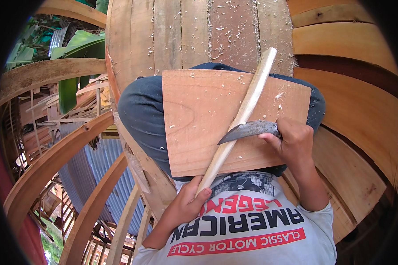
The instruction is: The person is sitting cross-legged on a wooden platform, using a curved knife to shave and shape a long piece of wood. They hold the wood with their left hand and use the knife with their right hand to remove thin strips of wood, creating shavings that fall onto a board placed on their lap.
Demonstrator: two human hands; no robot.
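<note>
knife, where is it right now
In the head view, the knife is right of centre, gripped in the right hand, lying across the stick above the board.

This appears to be an open-air woodworking site: curved timber ribs (53, 161) stand beside a floor of planks (166, 39) littered with pale shavings (212, 51), where a knife (252, 128) lies against a wooden strip (253, 97). Past the ribs show loose lumber (44, 118), corrugated sheets (110, 163) and broad green leaves (82, 44).
</note>
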